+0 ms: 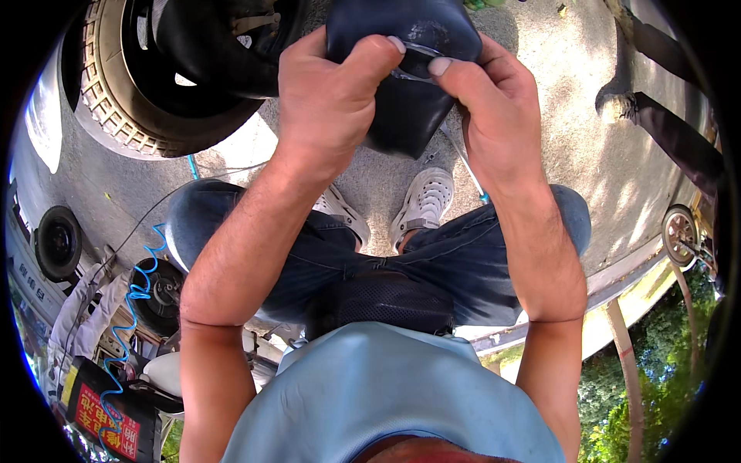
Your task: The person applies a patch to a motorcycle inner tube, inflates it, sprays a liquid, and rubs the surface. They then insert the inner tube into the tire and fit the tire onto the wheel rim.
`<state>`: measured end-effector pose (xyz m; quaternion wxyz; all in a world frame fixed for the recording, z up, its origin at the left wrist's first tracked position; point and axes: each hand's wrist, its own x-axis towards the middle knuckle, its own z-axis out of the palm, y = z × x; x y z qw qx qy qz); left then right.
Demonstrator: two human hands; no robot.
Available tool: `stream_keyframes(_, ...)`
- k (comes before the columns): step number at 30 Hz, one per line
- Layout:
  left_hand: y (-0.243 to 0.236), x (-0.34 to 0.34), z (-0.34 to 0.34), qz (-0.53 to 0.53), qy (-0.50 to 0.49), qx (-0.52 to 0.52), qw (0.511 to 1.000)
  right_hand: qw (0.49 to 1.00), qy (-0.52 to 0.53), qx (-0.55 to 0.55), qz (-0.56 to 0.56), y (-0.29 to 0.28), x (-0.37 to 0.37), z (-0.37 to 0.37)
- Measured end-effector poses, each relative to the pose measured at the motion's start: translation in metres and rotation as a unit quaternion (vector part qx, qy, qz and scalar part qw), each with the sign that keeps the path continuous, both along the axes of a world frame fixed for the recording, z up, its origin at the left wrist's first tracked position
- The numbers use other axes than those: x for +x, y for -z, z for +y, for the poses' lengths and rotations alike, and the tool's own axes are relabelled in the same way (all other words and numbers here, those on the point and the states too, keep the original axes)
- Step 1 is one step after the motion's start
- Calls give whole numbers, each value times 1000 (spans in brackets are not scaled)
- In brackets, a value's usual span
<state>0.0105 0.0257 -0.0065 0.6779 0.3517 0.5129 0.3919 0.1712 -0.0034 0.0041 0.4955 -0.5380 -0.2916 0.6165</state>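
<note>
A black rubber inner tube (405,131) is stretched between my hands at the top middle. My left hand (328,100) grips its left side, fingers mostly hidden behind it and thumb on the upper face. My right hand (498,112) grips the right side the same way. Between the two thumb tips lies a small dark patch (417,62) edged with shiny clear film; both thumbs touch this film. A greyish scuffed area shows on the rubber just above. More of the black tube hangs by the wheel at the upper left.
A wheel with a knobbly tyre (116,92) stands close at upper left. A coiled blue hose (139,292) runs down the left past a red sign (104,413). A thin rod (465,166) lies near my right knee. Someone's dark-clad leg (679,139) is at right.
</note>
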Motion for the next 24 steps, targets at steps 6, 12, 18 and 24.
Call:
stream_keyframes(6, 7, -6, -1, 53, 21, 37, 998, 999, 18, -26, 7, 4, -5, 0)
stream_keyframes(12, 10, -4, -6, 85, 57, 86, 991, 996, 50, -37, 58, 12, -1, 3)
stream_keyframes(18, 4, -6, -7, 91, 57, 48, 993, 997, 53, -17, 50, 17, 10, 3)
stream_keyframes(24, 8, -7, -4, -24, 44, 21, 999, 996, -42, 18, -72, 6, 21, 3)
